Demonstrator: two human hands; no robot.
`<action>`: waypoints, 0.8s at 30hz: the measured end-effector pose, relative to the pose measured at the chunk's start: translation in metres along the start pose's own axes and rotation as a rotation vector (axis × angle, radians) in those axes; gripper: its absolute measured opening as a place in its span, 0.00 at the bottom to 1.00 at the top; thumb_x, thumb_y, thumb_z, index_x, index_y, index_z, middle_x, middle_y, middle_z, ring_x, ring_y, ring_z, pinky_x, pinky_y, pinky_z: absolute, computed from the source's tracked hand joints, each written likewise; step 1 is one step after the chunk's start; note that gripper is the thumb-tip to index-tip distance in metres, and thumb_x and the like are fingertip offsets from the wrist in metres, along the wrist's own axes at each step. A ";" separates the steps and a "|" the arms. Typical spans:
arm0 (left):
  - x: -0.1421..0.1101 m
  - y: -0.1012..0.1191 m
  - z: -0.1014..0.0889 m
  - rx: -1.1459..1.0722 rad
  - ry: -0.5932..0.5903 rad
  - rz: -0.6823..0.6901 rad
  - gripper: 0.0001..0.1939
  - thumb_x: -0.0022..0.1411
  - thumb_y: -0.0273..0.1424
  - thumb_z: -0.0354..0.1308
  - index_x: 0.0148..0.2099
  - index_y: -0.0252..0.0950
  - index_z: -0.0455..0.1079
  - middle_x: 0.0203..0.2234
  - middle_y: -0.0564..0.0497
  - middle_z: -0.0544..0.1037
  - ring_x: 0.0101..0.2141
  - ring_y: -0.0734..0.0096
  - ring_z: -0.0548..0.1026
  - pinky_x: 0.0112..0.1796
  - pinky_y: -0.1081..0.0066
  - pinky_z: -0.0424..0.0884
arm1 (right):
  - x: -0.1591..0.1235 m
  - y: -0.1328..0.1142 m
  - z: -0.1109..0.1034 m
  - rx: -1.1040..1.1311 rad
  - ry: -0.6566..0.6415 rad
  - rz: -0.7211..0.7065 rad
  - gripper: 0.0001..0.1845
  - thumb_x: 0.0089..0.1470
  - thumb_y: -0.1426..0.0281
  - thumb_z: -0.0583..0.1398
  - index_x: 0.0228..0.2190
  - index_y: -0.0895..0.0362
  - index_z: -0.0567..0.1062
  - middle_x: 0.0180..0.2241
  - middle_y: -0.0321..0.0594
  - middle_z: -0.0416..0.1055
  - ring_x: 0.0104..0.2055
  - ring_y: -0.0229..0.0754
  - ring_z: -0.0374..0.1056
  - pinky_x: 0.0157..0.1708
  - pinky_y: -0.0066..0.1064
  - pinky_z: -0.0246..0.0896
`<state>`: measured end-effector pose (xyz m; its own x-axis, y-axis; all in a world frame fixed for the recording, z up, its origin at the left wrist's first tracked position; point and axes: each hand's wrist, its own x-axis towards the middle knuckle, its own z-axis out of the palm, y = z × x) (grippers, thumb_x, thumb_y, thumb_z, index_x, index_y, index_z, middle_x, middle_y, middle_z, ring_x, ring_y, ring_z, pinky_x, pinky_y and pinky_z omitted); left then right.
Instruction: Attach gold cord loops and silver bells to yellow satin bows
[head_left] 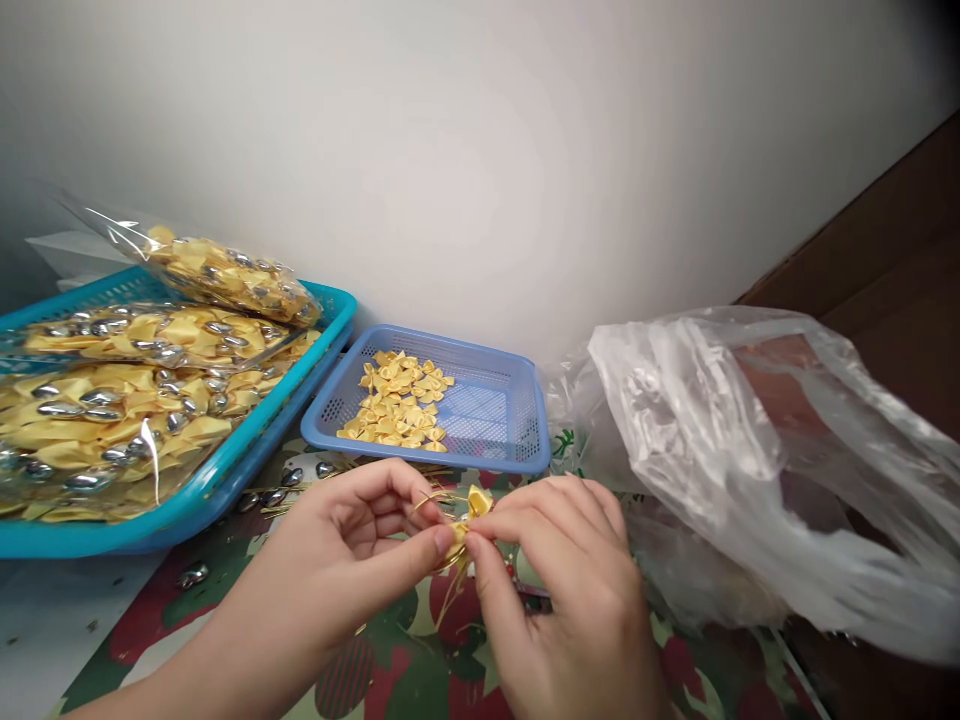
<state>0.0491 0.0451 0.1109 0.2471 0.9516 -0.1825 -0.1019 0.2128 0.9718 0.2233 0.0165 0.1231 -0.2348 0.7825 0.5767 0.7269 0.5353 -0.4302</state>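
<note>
Between my two hands is a small gold ribbon bow with thin gold strands hanging from it. My left hand pinches it from the left with thumb and forefinger, and one strand loops up near the fingers. From the right, the thumb and fingertips of my right hand close on the same bow. Just beyond the hands, a blue-violet plastic basket holds a heap of similar gold bows on its left side. Part of a dark tool shows behind my right hand.
At the left, a turquoise basket is piled with clear bags of gold bows and silver beads. Loose silver beads and gold strands lie on the patterned cloth. A clear plastic bag stands at the right, against a pale wall.
</note>
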 end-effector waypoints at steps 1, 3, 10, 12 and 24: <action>0.001 0.001 0.000 0.003 0.000 0.003 0.11 0.49 0.31 0.70 0.27 0.36 0.70 0.22 0.55 0.76 0.27 0.73 0.75 0.29 0.78 0.74 | 0.000 0.000 0.000 0.006 -0.002 0.004 0.07 0.53 0.79 0.61 0.29 0.55 0.73 0.28 0.35 0.73 0.31 0.41 0.69 0.36 0.35 0.56; 0.002 0.002 0.001 0.011 0.007 -0.003 0.11 0.49 0.32 0.70 0.26 0.36 0.70 0.22 0.55 0.76 0.27 0.73 0.75 0.28 0.78 0.74 | -0.001 0.000 0.000 0.035 -0.014 0.016 0.07 0.53 0.79 0.60 0.29 0.55 0.72 0.27 0.35 0.72 0.30 0.40 0.69 0.35 0.34 0.57; 0.002 0.002 0.001 0.002 0.030 -0.031 0.09 0.45 0.27 0.71 0.27 0.37 0.73 0.22 0.55 0.76 0.27 0.72 0.75 0.29 0.78 0.74 | 0.000 -0.002 0.001 0.116 -0.049 0.080 0.08 0.54 0.79 0.58 0.27 0.55 0.69 0.27 0.35 0.71 0.30 0.40 0.71 0.33 0.33 0.61; 0.002 0.004 0.002 -0.008 0.034 -0.033 0.08 0.44 0.27 0.71 0.26 0.37 0.73 0.22 0.55 0.76 0.27 0.72 0.75 0.28 0.78 0.74 | 0.001 -0.002 0.001 0.134 -0.070 0.094 0.08 0.55 0.78 0.58 0.28 0.55 0.68 0.27 0.36 0.71 0.31 0.40 0.71 0.32 0.32 0.61; 0.001 0.005 0.001 0.074 0.062 0.002 0.06 0.45 0.29 0.69 0.26 0.37 0.74 0.22 0.54 0.76 0.25 0.71 0.74 0.25 0.77 0.73 | -0.001 -0.002 -0.002 0.148 -0.117 0.109 0.08 0.56 0.78 0.56 0.28 0.55 0.68 0.25 0.34 0.71 0.28 0.35 0.68 0.26 0.25 0.59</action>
<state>0.0498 0.0470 0.1155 0.1866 0.9643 -0.1877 -0.0305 0.1967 0.9800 0.2229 0.0144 0.1247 -0.2396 0.8649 0.4410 0.6510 0.4801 -0.5879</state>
